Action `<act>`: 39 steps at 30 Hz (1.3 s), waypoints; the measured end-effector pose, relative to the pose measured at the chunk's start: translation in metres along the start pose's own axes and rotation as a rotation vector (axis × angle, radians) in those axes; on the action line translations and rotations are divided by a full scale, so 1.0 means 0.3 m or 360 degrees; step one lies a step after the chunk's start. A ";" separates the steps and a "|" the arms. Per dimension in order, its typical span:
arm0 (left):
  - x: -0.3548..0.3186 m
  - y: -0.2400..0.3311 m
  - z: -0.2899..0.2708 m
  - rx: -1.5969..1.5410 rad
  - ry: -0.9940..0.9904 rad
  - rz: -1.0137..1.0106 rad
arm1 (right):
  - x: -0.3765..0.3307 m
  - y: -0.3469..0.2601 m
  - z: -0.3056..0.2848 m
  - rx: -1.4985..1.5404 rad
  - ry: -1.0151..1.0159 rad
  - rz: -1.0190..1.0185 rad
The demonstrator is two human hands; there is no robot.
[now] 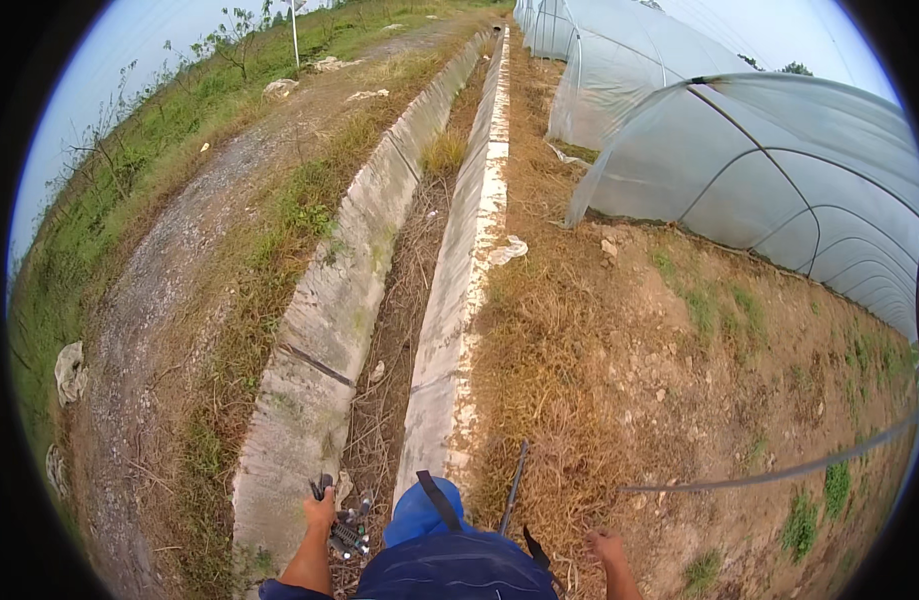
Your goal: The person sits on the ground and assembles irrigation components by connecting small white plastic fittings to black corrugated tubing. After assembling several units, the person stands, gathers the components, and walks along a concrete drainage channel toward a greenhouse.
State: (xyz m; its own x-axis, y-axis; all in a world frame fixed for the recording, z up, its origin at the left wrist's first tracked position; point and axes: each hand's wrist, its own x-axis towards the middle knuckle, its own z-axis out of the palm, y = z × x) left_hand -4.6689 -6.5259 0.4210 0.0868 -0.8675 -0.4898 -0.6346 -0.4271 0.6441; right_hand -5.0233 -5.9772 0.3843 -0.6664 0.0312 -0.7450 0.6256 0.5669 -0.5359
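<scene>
My left hand (320, 510) is closed around a cluster of small dark fittings (349, 532) with pale greenish parts. They hang beside it over the ditch, and their exact kind is too small to make out. On the right, my right hand (606, 546) hangs low above dry grass, its fingers loosely bent and apart, with nothing visible in them. Between the hands, a blue bag-like thing (407, 510) with a black strap (439, 500) sits against my dark blue clothing. A thin black rod or tube (514, 487) sticks out just right of it.
A concrete-sided ditch (324, 300) with dry stalks inside runs straight ahead. Left of it lies a gravel track (149, 330); on the right are plastic-covered tunnels (769, 160) and bare soil (699, 390). A dark strip (769, 479) crosses the right side. Scrap plastic (507, 250) lies near the ditch edge.
</scene>
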 end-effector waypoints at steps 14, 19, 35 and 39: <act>0.831 1.001 0.863 0.0571 -0.0079 0.0090 | 0.700 -1.058 0.351 0.0048 -0.0115 0.0581; 1.027 1.803 1.209 0.0171 -0.0422 0.0361 | 1.006 -1.488 0.461 0.0038 -0.0145 0.0635; 1.821 2.659 1.930 0.0366 0.0130 -0.0023 | 2.231 -3.573 0.604 -0.0017 -0.0072 -0.0122; 2.022 2.881 2.142 0.0273 0.0044 -0.0282 | 2.460 -3.999 0.716 -0.0062 0.0008 -0.0021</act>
State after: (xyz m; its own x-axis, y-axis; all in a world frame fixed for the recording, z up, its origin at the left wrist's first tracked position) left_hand -5.6584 -7.2575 0.3031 0.2274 -0.7906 -0.5685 -0.7284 -0.5256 0.4395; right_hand -6.1786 -6.8112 0.3921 -0.6765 0.0278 -0.7359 0.6007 0.5990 -0.5295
